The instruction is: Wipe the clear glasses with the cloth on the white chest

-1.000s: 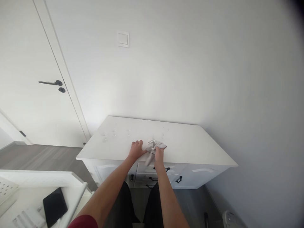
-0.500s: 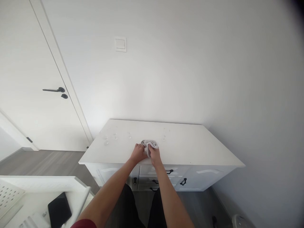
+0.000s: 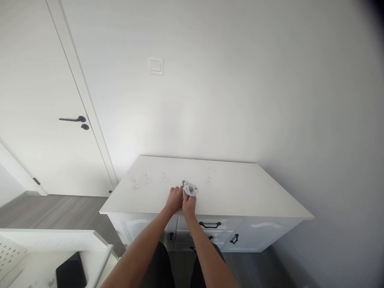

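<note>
Grey cloth [image 3: 190, 188] bunched near front edge of white surface [image 3: 246, 192], gripped by left hand [image 3: 175, 198] and right hand [image 3: 189, 203], both closed on it side by side; small clear glasses [image 3: 136, 182] well apart to left.

Door [image 3: 36, 100] – light switch [image 3: 155, 66] – perhaps glasses [image 3: 147, 177].
</note>
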Tool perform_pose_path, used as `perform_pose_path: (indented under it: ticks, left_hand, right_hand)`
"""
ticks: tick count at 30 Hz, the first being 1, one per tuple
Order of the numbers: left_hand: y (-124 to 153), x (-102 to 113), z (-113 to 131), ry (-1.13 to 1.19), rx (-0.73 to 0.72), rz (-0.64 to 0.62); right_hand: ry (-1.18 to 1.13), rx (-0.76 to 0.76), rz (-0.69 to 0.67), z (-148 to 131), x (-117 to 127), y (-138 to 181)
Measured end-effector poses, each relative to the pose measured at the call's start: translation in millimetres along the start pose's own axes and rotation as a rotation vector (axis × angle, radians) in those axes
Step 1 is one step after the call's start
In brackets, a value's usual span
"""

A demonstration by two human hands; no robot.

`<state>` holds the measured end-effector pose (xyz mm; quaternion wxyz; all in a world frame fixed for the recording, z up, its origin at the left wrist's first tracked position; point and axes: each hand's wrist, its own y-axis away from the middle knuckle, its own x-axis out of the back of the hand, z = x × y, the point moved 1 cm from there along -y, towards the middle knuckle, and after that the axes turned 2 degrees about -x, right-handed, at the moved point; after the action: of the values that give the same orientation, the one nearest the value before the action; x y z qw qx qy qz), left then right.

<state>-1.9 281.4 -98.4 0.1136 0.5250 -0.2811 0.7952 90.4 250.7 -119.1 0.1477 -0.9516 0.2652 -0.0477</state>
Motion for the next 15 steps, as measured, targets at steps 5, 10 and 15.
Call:
perform_pose_path:
  ticks: [5, 10, 15]
  left_hand:
    - [-0.9, -1.2, 1.1, -0.028, -0.03, -0.007]
    - [-3.8, -8.4, -0.3, 0.018, 0.008, -0.011]
    - [-2.2, -8.0, 3.3, 0.014, 0.007, -0.006]
  right_hand:
    - [-0.051, 0.068, -0.08, -1.1, 10.1, 0.4]
    - [-0.433, -0.191, -0.01, 0.4, 17.5, -19.2]
    - [-0.786, -0.298, 0.076, 1.4, 22.6, -29.4]
